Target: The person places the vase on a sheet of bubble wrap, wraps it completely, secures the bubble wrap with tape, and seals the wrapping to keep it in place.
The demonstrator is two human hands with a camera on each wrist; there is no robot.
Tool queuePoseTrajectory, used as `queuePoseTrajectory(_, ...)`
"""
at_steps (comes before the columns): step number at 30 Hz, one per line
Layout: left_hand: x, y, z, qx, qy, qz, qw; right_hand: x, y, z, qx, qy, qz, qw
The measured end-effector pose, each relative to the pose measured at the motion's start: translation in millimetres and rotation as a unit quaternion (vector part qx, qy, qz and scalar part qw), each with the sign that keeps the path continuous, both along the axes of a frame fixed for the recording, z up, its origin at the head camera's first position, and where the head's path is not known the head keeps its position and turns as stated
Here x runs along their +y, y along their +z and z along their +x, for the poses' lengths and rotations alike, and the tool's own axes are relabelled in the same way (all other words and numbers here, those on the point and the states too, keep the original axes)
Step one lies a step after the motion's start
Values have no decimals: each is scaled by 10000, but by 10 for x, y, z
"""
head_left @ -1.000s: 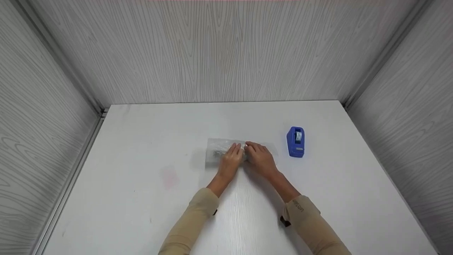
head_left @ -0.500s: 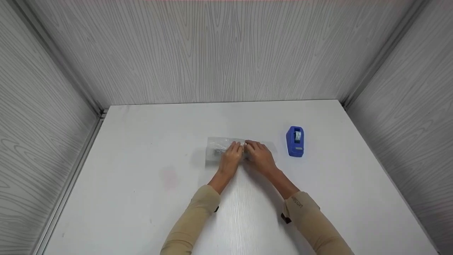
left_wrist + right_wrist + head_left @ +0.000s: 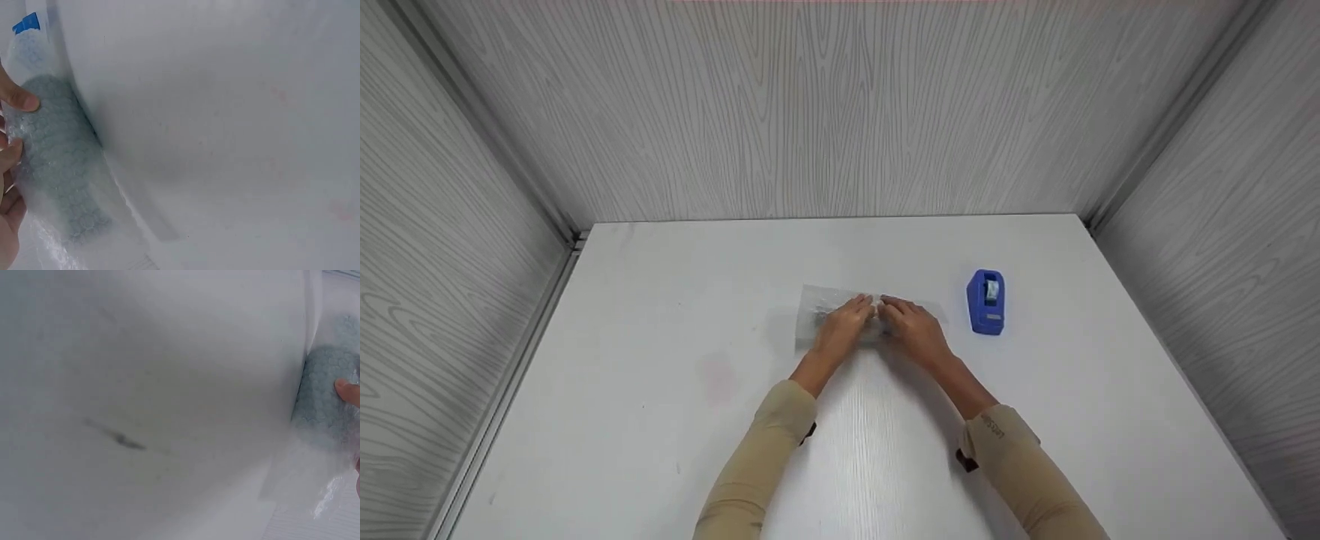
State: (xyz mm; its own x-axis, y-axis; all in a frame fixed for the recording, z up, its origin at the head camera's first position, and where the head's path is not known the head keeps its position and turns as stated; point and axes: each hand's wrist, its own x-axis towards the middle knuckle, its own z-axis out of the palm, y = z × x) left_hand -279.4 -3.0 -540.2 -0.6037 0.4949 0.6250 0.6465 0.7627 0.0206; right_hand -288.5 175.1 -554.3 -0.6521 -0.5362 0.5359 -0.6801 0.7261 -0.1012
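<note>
Clear bubble wrap [image 3: 814, 304] lies across the middle of the white table, wrapped around a dark grey-green, roughly cylindrical item. The wrapped item [image 3: 62, 152] fills the left side of the left wrist view, and its exact kind is blurred by the bubbles. My left hand [image 3: 844, 324] grips the near left part of the roll, fingertips over the far side. Beside it my right hand [image 3: 916, 330] grips the right part, the two hands almost touching. In the right wrist view a thumb [image 3: 349, 391] presses on the bubble-wrapped item [image 3: 323, 394]. Palms hide much of the bundle.
A blue tape dispenser [image 3: 986, 302] with a roll of tape stands to the right of the hands. Loose wrap extends past both hands. Grey wood-grain panels [image 3: 840, 112] enclose the table at the back and both sides.
My left hand and forearm have shifted slightly left and away from me, and the left end of the bubble wrap has tilted up a little. The right hand stays nearly still; the tape dispenser has not moved.
</note>
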Motion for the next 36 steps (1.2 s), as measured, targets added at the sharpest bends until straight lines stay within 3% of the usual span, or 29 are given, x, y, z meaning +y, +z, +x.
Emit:
queuePoseTrajectory(9, -4, 6, 9, -494, 209, 65, 9985, 88, 42, -42, -173, 414, -30, 9990)
queuePoseTrajectory(20, -34, -40, 15, -748, -36, 870, 9934, 80, 21, -7, -701, 396, -52, 9967)
queuePoseTrajectory(24, -35, -49, 15, -688, 21, 931, 9933, 178, 59, 22, -746, 325, -486, 9955)
queuePoseTrajectory(27, -33, -51, 17, -599, -44, 1010, 9931, 320, 93, 21, -661, 33, -1101, 9917)
queuePoseTrajectory(29, -31, -52, 19, -562, -93, 1042, 9929, 438, 116, 11, -605, -323, -1664, 9837)
queuePoseTrajectory(31, -30, -50, 22, -560, -137, 1079, 9925, 566, 143, 3, -596, -863, -2257, 9685)
queuePoseTrajectory(36, -29, -56, 16, -655, -209, 1123, 9913, 878, 208, -12, -668, -2403, -3185, 9145)
